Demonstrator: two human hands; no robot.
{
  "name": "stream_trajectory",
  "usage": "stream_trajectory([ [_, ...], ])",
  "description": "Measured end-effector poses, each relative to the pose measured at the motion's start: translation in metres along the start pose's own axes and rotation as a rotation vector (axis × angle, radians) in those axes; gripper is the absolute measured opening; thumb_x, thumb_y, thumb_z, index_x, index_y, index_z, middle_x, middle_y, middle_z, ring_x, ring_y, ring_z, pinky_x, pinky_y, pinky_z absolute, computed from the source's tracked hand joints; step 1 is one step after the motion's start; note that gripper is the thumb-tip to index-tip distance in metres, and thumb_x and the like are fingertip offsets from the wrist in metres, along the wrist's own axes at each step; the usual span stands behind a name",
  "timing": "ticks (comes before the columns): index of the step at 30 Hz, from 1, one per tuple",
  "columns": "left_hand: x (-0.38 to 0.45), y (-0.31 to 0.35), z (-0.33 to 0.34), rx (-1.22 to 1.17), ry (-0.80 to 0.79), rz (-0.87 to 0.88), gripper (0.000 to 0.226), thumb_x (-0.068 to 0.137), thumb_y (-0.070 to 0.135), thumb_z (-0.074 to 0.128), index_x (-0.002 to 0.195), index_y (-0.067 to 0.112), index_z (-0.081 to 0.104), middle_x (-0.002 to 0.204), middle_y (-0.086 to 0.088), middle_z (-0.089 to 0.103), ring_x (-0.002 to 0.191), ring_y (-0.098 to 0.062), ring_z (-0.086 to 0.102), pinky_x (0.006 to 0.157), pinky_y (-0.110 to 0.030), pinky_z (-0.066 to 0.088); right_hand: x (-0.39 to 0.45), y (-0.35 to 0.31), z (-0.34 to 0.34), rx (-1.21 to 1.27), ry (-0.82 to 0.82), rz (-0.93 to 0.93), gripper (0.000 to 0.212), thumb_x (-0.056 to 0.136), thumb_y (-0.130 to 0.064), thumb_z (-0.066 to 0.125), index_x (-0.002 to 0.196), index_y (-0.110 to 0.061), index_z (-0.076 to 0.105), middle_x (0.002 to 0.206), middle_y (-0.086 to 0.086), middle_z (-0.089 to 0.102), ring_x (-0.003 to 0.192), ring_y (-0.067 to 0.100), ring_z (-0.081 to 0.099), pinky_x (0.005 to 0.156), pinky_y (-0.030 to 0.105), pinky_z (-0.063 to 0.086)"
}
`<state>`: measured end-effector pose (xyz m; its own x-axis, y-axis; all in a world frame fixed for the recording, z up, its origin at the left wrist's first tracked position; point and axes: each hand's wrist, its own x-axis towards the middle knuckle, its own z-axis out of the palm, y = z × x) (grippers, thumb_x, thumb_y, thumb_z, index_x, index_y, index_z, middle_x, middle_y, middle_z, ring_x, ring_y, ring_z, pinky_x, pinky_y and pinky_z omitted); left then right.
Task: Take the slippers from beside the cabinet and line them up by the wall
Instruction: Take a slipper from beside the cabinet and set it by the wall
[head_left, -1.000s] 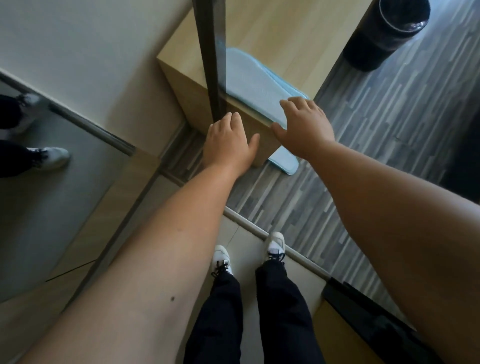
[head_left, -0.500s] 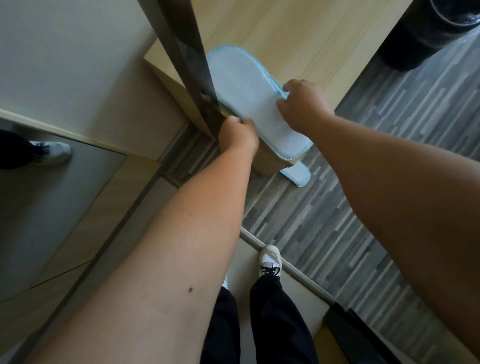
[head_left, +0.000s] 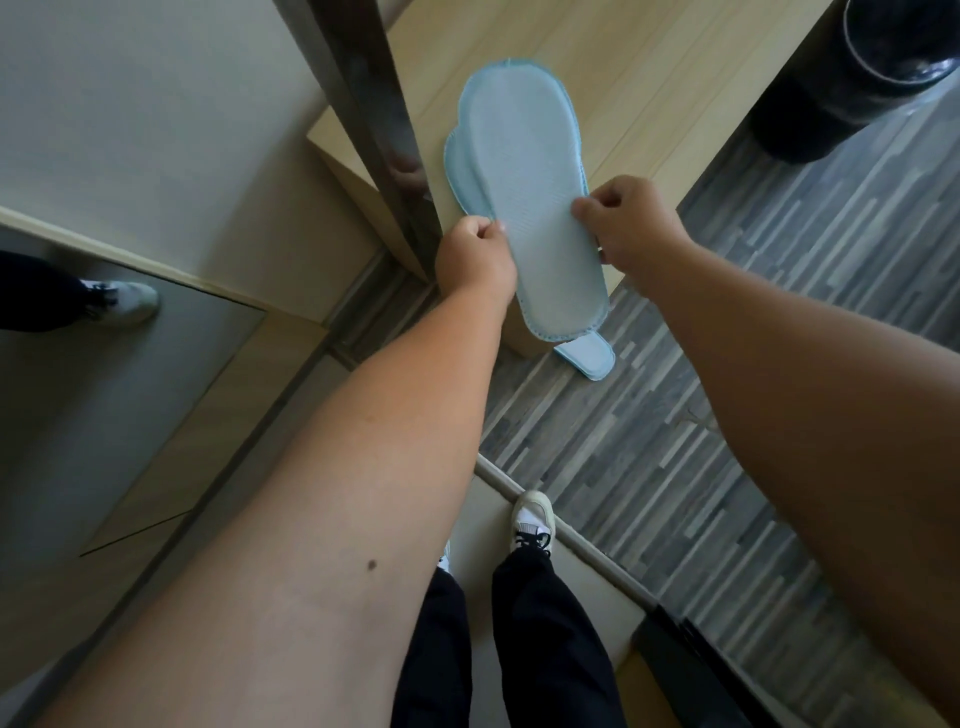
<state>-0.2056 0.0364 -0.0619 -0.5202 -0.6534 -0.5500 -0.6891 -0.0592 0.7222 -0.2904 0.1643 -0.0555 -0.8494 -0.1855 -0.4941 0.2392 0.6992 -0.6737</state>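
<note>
Your left hand (head_left: 475, 254) and right hand (head_left: 626, 223) pinch the slippers (head_left: 530, 208) closed-fingered at centre frame, before the cabinet (head_left: 649, 78). Pickup's underway; another slipper (head_left: 589, 356) lies below. Next, carry them to the wall (head_left: 156, 130), upper left.

Both arms reach forward; the left hand (head_left: 475, 257) and right hand (head_left: 631, 223) each pinch a slipper (head_left: 530, 208) edge.
</note>
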Motion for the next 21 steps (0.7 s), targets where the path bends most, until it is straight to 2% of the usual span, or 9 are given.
stream_trajectory([
  [2,-0.015,-0.001,-0.006,-0.007,-0.014,-0.002,0.017,0.091,0.026,0.055,0.086,0.013,0.065,0.091,-0.008,0.071,0.091,-0.029,0.065,0.082,-0.036,0.052,-0.02,0.001,-0.004,0.072,0.014,0.036,0.021,0.085,-0.038,0.061,0.089,-0.017,0.063,0.086,0.0,0.067,0.082,0.021,0.067,0.079,0.043,0.058],
  [4,-0.035,-0.013,-0.015,-0.027,-0.036,-0.023,0.016,0.091,0.025,0.056,0.088,0.013,0.066,0.094,-0.009,0.071,0.091,-0.029,0.065,0.085,-0.038,0.054,-0.045,0.009,-0.001,0.14,0.004,0.069,0.019,0.085,-0.035,0.063,0.085,-0.016,0.062,0.079,0.0,0.064,0.074,0.017,0.063,0.069,0.038,0.058],
  [7,-0.067,-0.046,-0.032,-0.02,-0.054,-0.065,0.015,0.09,0.023,0.057,0.094,0.012,0.068,0.101,-0.009,0.071,0.094,-0.028,0.064,0.088,-0.04,0.053,-0.092,0.029,0.013,0.209,-0.055,0.141,0.017,0.089,-0.027,0.065,0.086,-0.01,0.062,0.084,0.006,0.064,0.081,0.023,0.065,0.062,0.03,0.058],
  [10,-0.093,-0.09,-0.053,-0.002,-0.052,-0.104,0.012,0.09,0.023,0.057,0.085,0.016,0.066,0.092,-0.005,0.07,0.088,-0.026,0.064,0.078,-0.033,0.05,-0.133,0.046,0.036,0.18,-0.1,0.164,0.017,0.088,-0.025,0.066,0.083,-0.01,0.061,0.087,0.012,0.066,0.085,0.032,0.068,0.074,0.047,0.06],
  [11,-0.099,-0.104,-0.061,0.01,-0.05,-0.118,0.012,0.09,0.024,0.057,0.082,0.018,0.064,0.089,-0.003,0.069,0.084,-0.024,0.063,0.073,-0.03,0.046,-0.144,0.049,0.046,0.156,-0.123,0.166,0.017,0.088,-0.026,0.066,0.083,-0.01,0.062,0.088,0.012,0.067,0.086,0.033,0.068,0.076,0.049,0.059],
  [13,-0.109,-0.134,-0.081,0.016,-0.025,-0.158,0.013,0.09,0.026,0.057,0.082,0.019,0.064,0.089,-0.003,0.071,0.08,-0.023,0.063,0.069,-0.029,0.045,-0.161,0.051,0.07,0.094,-0.174,0.163,0.017,0.088,-0.03,0.067,0.085,-0.014,0.063,0.09,0.009,0.068,0.087,0.03,0.068,0.077,0.048,0.059],
  [18,-0.112,-0.205,-0.14,-0.012,0.09,-0.213,0.015,0.089,0.026,0.057,0.085,0.015,0.067,0.092,-0.008,0.072,0.086,-0.028,0.065,0.074,-0.032,0.047,-0.187,0.043,0.147,-0.042,-0.263,0.085,0.017,0.085,-0.032,0.07,0.076,-0.02,0.062,0.08,0.005,0.068,0.076,0.025,0.067,0.075,0.047,0.06],
  [21,-0.105,-0.251,-0.185,-0.043,0.18,-0.231,0.015,0.088,0.026,0.058,0.077,0.018,0.064,0.087,-0.008,0.072,0.083,-0.029,0.065,0.073,-0.034,0.049,-0.202,0.038,0.211,-0.109,-0.341,0.024,0.019,0.086,-0.031,0.069,0.082,-0.013,0.065,0.081,0.006,0.069,0.077,0.025,0.069,0.073,0.044,0.061],
])
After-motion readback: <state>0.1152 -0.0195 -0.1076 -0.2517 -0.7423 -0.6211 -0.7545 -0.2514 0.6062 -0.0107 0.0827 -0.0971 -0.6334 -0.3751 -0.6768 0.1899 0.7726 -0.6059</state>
